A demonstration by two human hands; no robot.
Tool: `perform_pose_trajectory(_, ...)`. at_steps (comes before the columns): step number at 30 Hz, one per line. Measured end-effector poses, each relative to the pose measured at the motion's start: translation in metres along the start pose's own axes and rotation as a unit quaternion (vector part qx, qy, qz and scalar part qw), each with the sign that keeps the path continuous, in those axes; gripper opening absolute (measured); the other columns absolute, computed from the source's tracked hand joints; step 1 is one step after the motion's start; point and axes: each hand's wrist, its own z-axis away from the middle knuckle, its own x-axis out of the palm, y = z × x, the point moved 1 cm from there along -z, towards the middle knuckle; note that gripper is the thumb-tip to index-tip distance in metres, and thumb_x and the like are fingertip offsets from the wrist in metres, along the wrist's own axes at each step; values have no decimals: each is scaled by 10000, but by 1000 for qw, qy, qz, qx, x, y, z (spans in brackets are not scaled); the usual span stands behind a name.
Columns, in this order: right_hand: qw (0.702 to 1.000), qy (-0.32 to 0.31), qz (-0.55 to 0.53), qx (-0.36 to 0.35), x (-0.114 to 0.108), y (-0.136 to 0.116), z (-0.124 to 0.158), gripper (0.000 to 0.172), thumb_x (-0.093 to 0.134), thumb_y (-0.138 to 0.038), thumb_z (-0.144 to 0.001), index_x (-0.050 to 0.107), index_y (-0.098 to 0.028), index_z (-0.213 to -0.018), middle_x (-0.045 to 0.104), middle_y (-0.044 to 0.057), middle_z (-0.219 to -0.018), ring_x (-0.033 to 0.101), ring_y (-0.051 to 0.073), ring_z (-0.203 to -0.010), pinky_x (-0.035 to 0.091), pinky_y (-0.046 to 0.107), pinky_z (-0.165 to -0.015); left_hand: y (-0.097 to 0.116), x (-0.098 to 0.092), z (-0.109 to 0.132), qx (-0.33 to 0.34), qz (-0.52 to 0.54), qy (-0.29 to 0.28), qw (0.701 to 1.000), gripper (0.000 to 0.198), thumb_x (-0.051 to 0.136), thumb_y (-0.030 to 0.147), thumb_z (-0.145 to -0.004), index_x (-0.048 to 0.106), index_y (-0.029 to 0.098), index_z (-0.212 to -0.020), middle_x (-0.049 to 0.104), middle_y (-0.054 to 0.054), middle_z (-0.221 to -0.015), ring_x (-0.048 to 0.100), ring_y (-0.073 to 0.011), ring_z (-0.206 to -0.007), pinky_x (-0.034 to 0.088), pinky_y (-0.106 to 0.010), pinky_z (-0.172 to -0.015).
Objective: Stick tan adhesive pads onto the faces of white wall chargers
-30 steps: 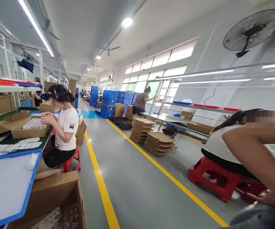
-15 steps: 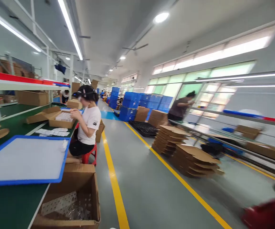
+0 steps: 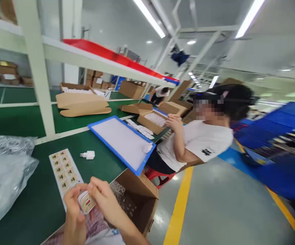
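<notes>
Low in the head view, both my hands are closed around a small white charger (image 3: 86,201) with a beige, dark and red label on its face. My left hand (image 3: 73,207) grips its left side, while my right hand (image 3: 103,195) has its fingers on the upper right edge. Just beyond them lies a white sheet of square beige labels (image 3: 63,170) on the green table (image 3: 98,177). A second white plug charger (image 3: 88,155), its pins pointing left, rests to the right of the sheet.
A blue-rimmed white tray (image 3: 122,139) holds a small white item at its right corner. Clear plastic bags (image 3: 6,177) lie at left. Below the table edge stands an open cardboard box (image 3: 144,207) with clear plastic pieces inside. A co-worker (image 3: 196,139) sits beyond, beside a carton (image 3: 150,124).
The view has swung left and down from the aisle to the table. Both my hands, the charger in them and the label sheet have come into view.
</notes>
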Motion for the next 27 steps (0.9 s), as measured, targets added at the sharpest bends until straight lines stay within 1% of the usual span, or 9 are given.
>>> perform_pose_trajectory(1,1000,-3,-22,13,-2,1,-2,589,638,-742,-850,400,-230,-684,394,-104,-478,436,81,-357,289,176,-317,1,2,4,-3,-3,8,1000,582,612,747,-844,438,281,-1146,630,-41,-1068,614,-151,-696,493,-248,-513)
perform_pose_trajectory(2,999,-5,-39,24,-4,3,-3,571,626,-734,-865,409,-232,-702,399,-109,-446,448,91,-337,292,176,-312,4,5,7,-7,-3,-2,1000,528,598,688,-890,414,290,-1184,619,-47,-1113,602,-132,-673,487,-242,-515)
perform_pose_trajectory(4,998,-10,-60,36,-10,4,-3,536,600,-711,-896,416,-234,-734,416,-115,-407,429,94,-303,302,179,-322,11,11,8,-16,6,-64,998,410,576,562,-954,389,299,-1206,588,-33,-1124,545,-84,-583,451,-220,-487)
perform_pose_trajectory(5,997,-7,-71,38,-13,3,-3,527,595,-701,-902,411,-235,-738,420,-116,-401,397,85,-291,297,178,-330,15,14,5,-17,9,-101,995,391,588,525,-956,387,297,-1200,571,-27,-1120,526,-73,-566,442,-217,-486)
perform_pose_trajectory(8,995,23,-95,26,-20,-6,1,530,608,-660,-912,378,-228,-707,407,-116,-397,276,46,-302,221,169,-362,22,20,-5,-3,-15,-151,988,453,694,482,-888,410,272,-1172,537,-25,-1082,564,-115,-717,488,-254,-625)
perform_pose_trajectory(10,994,53,-96,4,-23,-14,5,535,635,-610,-919,367,-219,-671,411,-102,-403,262,39,-332,186,177,-388,24,26,-10,7,-29,-160,987,479,751,466,-844,442,259,-1146,528,-21,-1048,562,-148,-822,485,-281,-718)
perform_pose_trajectory(15,992,101,-70,-31,-25,-25,13,528,659,-554,-928,394,-214,-622,420,-79,-416,289,61,-376,217,205,-413,27,40,-14,40,-10,-176,984,375,748,474,-848,507,245,-1022,517,8,-919,508,-131,-744,414,-269,-658)
perform_pose_trajectory(20,991,102,-78,-44,-28,-25,18,500,630,-511,-969,416,-209,-633,411,-87,-417,266,57,-367,205,200,-393,30,46,-14,12,11,-200,980,263,694,403,-913,502,252,-1008,548,5,-919,565,-121,-693,463,-273,-643)
perform_pose_trajectory(27,988,119,-79,-58,-28,-24,24,480,608,-487,-991,415,-214,-647,426,-84,-402,306,65,-363,265,194,-402,35,46,-14,9,0,-212,977,299,666,438,-931,436,261,-1000,585,-25,-966,600,-150,-752,501,-273,-616)
